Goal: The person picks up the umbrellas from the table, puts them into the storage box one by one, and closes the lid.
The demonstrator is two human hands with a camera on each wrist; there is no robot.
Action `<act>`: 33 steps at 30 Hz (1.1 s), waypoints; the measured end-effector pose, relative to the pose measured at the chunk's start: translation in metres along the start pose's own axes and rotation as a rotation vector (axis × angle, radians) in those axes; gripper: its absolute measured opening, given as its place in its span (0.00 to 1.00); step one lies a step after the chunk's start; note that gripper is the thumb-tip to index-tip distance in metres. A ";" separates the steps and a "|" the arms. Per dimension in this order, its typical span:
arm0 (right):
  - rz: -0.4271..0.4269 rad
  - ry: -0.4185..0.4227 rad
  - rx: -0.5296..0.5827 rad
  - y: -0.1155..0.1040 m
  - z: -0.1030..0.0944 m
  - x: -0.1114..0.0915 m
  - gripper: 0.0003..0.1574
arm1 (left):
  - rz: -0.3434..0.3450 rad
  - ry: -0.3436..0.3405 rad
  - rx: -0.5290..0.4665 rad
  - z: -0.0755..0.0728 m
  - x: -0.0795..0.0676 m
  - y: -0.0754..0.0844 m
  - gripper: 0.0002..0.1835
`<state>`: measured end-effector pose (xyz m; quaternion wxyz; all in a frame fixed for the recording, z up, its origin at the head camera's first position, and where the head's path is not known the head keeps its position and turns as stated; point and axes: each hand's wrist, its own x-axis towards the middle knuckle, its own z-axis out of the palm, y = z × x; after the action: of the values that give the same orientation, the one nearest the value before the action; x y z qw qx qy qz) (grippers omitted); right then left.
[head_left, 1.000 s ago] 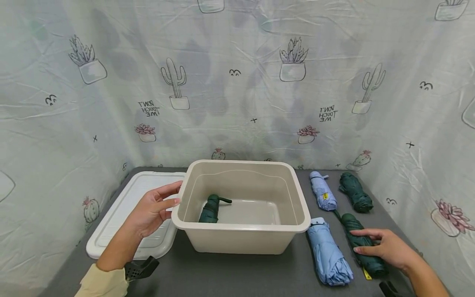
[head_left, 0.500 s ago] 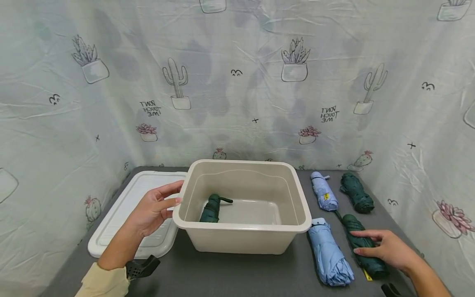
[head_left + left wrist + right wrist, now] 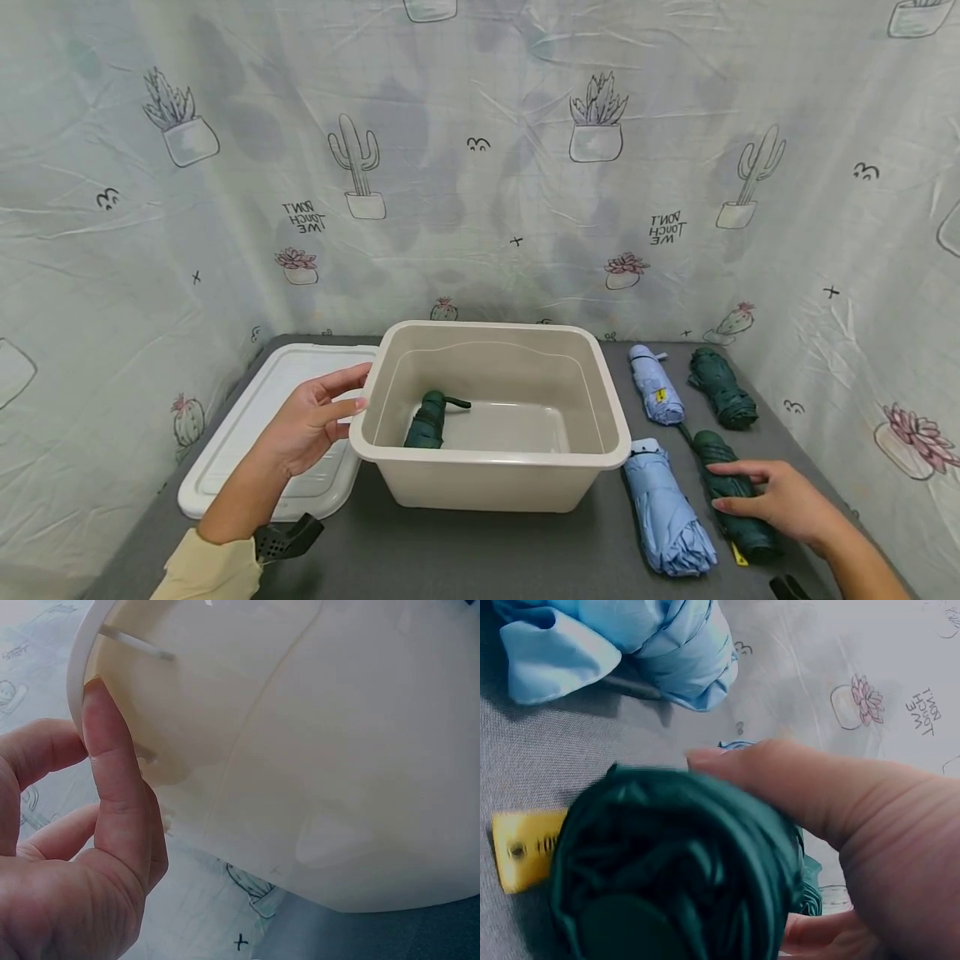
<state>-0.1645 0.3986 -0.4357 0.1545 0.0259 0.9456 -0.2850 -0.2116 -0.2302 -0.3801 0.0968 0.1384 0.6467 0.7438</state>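
My left hand [image 3: 307, 425] pinches the left rim of a beige plastic storage bin [image 3: 487, 458], thumb on one side and fingers on the other; the left wrist view shows this grip on the bin's rim [image 3: 77, 675]. Inside the bin, toward its left, lies a rolled dark green folding umbrella [image 3: 426, 423] with a strap. On the right, my right hand [image 3: 787, 500] grips another dark green folding umbrella [image 3: 712, 450], thumb and fingers on its sides. Up close in the right wrist view, this umbrella [image 3: 682, 855] has a yellow tag [image 3: 526, 847] beside it.
Left of the bin lies a white lid [image 3: 255, 408], flat on the grey table [image 3: 480, 558]. Two light blue folding umbrellas [image 3: 667, 508] lie between the bin and my right hand, one behind the other. A further green umbrella [image 3: 722, 390] is at the back right. Patterned curtain surrounds the table.
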 end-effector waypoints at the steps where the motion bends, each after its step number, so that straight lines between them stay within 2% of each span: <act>1: -0.001 0.001 0.007 0.000 0.000 0.000 0.45 | -0.002 0.001 0.001 0.000 0.000 0.000 0.31; 6: -0.030 0.026 0.069 -0.002 -0.004 -0.006 0.44 | -0.008 0.003 0.002 0.001 0.000 0.000 0.31; 11: -0.094 0.028 0.159 -0.010 -0.011 -0.012 0.41 | -0.012 0.004 0.005 0.001 0.000 0.000 0.31; 17: -0.179 0.046 0.167 -0.027 -0.018 -0.015 0.37 | -0.010 -0.002 0.007 0.000 0.001 0.000 0.31; 27: -0.196 0.015 0.252 -0.066 -0.037 -0.019 0.38 | 0.008 -0.036 -0.010 -0.001 0.000 0.002 0.31; 33: -0.198 -0.004 0.353 -0.090 -0.048 -0.019 0.37 | 0.001 -0.031 -0.012 -0.001 0.000 0.002 0.31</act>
<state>-0.1724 0.3499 -0.3444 0.1206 -0.0413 0.8787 -0.4601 -0.2116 -0.2310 -0.3786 0.1073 0.1499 0.6407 0.7454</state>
